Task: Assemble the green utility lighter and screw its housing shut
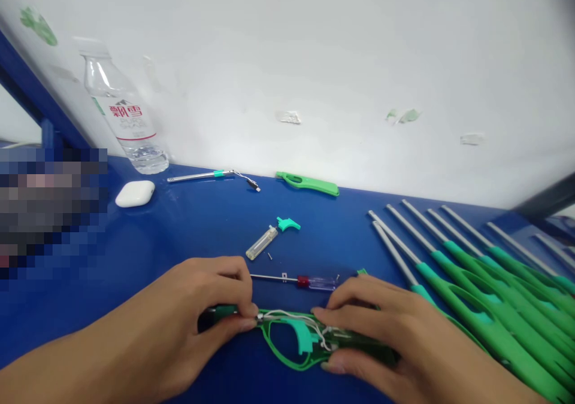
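An opened green long-nosed lighter [287,365] lies between my hands at the front of the blue table, with a turquoise trigger [305,336] and white wires showing inside its shell. My left hand [211,302] pinches its front end, where the wires meet a small metal part. Around the handle end curl the fingers of my right hand [381,320], hiding much of that part. Just beyond both hands lies a screwdriver [317,282] with a clear purple and red handle. Farther back are a clear fuel tank [262,243], a loose turquoise trigger [288,224] and a tiny screw [270,256].
Several assembled green lighters [485,296] lie fanned out at the right. Along the wall are a water bottle [123,111], a white earphone case [135,194], a metal lighter tube [197,176] with wires and a green shell half [309,184]. A pixelated area covers the far left.
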A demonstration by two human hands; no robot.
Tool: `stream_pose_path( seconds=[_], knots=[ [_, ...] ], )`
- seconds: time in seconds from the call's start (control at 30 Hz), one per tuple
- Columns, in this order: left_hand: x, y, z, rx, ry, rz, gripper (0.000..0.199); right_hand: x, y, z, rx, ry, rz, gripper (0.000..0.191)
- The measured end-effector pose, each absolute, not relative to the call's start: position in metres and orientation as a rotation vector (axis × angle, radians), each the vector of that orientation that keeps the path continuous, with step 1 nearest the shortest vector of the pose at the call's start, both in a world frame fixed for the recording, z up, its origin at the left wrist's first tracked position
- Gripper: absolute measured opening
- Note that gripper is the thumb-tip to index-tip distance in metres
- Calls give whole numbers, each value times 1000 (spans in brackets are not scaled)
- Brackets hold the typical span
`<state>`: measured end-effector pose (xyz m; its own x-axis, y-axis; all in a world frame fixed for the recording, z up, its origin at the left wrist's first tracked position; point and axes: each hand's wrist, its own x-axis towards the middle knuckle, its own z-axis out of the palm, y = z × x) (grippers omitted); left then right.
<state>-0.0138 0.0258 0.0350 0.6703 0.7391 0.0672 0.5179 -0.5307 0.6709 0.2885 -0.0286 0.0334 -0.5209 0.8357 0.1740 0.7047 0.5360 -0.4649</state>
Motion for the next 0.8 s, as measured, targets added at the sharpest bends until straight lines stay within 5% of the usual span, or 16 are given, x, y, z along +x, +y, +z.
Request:
stream_pose_path(
  seconds=[0.27,0.4,0.8],
  knots=[
    [-21,19,26,2243,1132,417,15,288,-28,30,-1275,-2421,479,45],
    [-20,15,23,2264,1111,515,23,289,-30,31,-1270,-2449,506,59],
    [-16,16,17,2245,969,546,34,291,-28,30,-1216,-2460,513,57]
  ],
)
